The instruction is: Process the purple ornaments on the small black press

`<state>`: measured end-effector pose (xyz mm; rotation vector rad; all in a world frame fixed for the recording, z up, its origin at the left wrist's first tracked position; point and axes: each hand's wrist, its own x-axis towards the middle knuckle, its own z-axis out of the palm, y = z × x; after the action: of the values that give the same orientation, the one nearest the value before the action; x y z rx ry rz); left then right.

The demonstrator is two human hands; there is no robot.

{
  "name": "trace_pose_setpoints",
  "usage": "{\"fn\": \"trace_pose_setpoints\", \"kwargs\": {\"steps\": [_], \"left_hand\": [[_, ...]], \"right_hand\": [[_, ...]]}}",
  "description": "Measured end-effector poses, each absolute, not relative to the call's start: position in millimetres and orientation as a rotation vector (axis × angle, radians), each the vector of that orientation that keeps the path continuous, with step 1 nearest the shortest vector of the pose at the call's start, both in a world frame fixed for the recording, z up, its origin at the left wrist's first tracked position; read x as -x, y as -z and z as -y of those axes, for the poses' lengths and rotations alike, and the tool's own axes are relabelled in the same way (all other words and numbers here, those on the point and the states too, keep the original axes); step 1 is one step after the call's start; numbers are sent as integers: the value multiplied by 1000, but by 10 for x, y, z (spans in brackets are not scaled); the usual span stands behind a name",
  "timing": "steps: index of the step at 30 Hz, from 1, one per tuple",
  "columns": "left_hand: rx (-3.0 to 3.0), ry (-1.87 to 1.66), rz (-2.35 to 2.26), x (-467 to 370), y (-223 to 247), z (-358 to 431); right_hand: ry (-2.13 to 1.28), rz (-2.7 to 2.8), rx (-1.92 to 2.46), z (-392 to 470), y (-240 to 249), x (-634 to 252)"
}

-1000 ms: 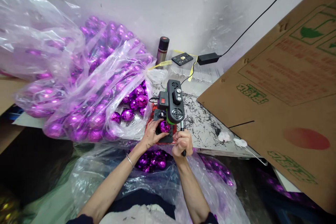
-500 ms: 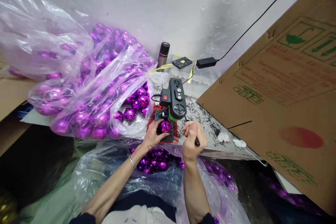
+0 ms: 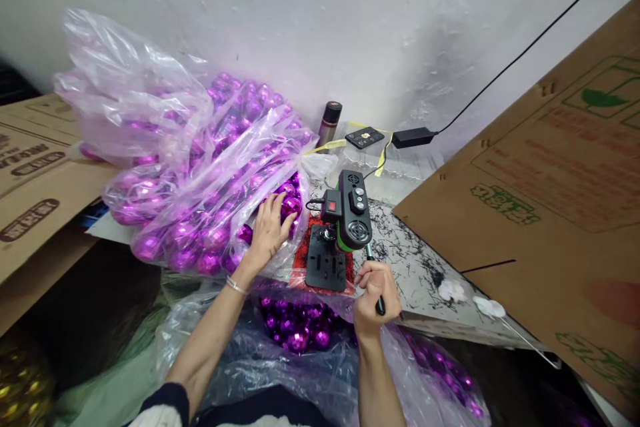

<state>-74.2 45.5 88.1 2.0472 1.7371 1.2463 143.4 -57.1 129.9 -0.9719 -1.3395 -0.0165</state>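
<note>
My left hand [image 3: 269, 232] reaches into the mouth of a clear plastic bag [image 3: 165, 193], fingers apart over shiny purple faceted balls [image 3: 291, 207]. Its fingertips touch or nearly touch the balls; I cannot see one being gripped. My right hand [image 3: 376, 293] is wrapped round the black-ended lever handle [image 3: 381, 305] of a small black press-like machine [image 3: 355, 210]. Under the machine's head, the black base plate [image 3: 320, 270] shows no ball on it. The plate lies on a red sheet [image 3: 300, 260].
Another plastic bag of purple balls [image 3: 300, 333] hangs below the table edge, before my body. A large carton [image 3: 550, 213] leans at the right; another carton [image 3: 40, 167] is at the left. Behind stand a spray can [image 3: 330, 121], a remote-like keypad [image 3: 365, 138] and a power adapter [image 3: 413, 137]. Black scraps [image 3: 400, 253] litter the tabletop.
My left hand has left the base plate and moved left into the bag opening. The ball that was on the plate is gone from there. My right hand stays on the lever.
</note>
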Motion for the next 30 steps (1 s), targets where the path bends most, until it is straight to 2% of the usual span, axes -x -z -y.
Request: {"fn": "trace_pose_setpoints", "kwargs": {"steps": [3, 6, 10, 14, 17, 23, 30], "left_hand": [[-2065, -985, -1818, 684, -893, -799], [-1940, -1036, -1728, 685, -891, -843], [-1413, -1332, -1397, 817, -960, -549], [-1086, -1258, -1060, 837, -973, -51], [-1018, -1195, -1044, 667, -865, 201], [-1382, -1091, -1258, 239, -538, 206], [-1900, -997, -1349, 143, -416, 95]], "right_hand": [[25, 1359, 960, 572, -1318, -1449], [31, 1364, 948, 574, -1336, -1459], [-12, 1338, 974, 570, -1436, -1445], [-44, 1275, 1021, 536, -1631, -1407], [-43, 1262, 1056, 514, -1729, -1397], [-58, 1334, 1053, 543, -1696, -1450], [-21, 1370, 1017, 559, -1611, -1470]]}}
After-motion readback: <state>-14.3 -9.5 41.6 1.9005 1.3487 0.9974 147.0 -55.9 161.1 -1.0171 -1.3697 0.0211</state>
